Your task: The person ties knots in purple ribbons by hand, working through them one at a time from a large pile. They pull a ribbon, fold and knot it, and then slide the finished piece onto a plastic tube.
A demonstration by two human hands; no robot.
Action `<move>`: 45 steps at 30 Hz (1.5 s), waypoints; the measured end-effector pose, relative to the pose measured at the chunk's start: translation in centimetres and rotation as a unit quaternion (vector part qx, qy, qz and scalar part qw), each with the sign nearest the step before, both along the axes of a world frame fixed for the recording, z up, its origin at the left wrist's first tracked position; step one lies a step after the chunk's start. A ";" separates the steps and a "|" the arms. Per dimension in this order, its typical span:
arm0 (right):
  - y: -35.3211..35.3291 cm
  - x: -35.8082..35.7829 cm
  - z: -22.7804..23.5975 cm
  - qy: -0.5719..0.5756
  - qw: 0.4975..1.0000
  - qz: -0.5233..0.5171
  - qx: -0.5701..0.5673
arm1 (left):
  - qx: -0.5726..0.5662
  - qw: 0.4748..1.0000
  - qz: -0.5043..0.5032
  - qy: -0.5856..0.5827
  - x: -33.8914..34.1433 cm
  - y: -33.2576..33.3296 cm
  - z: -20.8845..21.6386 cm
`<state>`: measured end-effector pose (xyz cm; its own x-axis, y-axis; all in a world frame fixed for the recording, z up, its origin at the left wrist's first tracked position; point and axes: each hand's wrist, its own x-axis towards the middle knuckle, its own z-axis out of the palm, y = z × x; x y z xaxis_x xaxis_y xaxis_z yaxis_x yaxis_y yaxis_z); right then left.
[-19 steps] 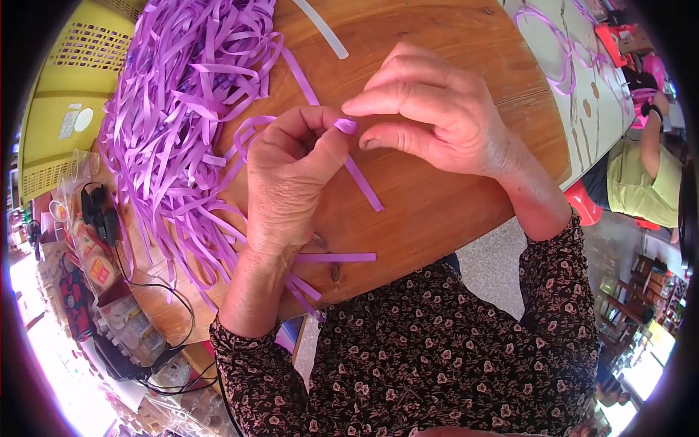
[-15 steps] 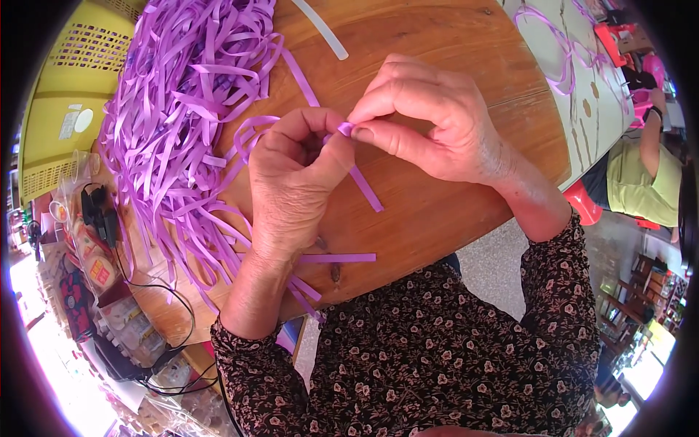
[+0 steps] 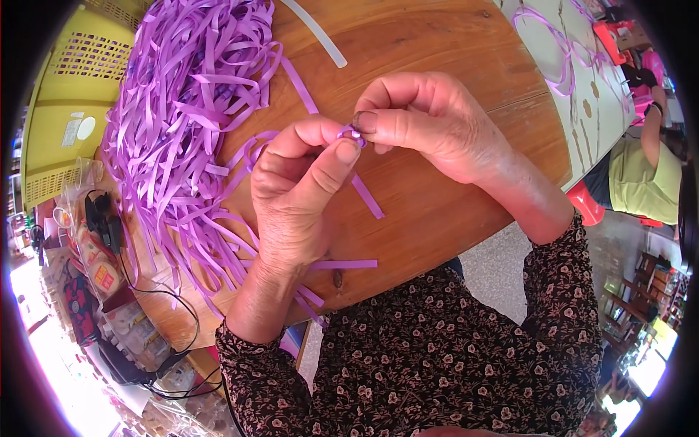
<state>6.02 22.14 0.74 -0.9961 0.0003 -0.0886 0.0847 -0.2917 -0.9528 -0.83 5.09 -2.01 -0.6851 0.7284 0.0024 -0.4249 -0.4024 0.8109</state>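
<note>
Between my hands, over the wooden table (image 3: 437, 211), is a small folded bit of purple ribbon (image 3: 352, 135). My left hand (image 3: 300, 178) pinches it between thumb and index finger. From the other side my right hand (image 3: 426, 116) grips it with thumb and fingertips, its remaining fingers curled. A ribbon tail (image 3: 366, 197) slants down below the fingers. Past my left hand lies a large heap of purple ribbons (image 3: 186, 109), with loose strands running toward my left wrist. Whether the held piece is knotted or only looped I cannot make out.
A yellow perforated basket (image 3: 73, 124) stands behind the heap at left. A translucent strip (image 3: 320, 36) lies on the far table. Black cables (image 3: 191, 317) and packets crowd the left edge. At right are a white marbled table (image 3: 575, 109) with ribbon and a seated person (image 3: 644, 175).
My fingers have shifted around the purple ribbon, so a small loop shows between them. My right hand's index finger has curled back, and its thumb now lies over the ribbon.
</note>
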 end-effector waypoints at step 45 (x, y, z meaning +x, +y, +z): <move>1.1 -0.1 -0.1 0.270 0.897 -0.092 0.337 | -0.148 0.982 0.050 0.102 0.2 -0.3 2.0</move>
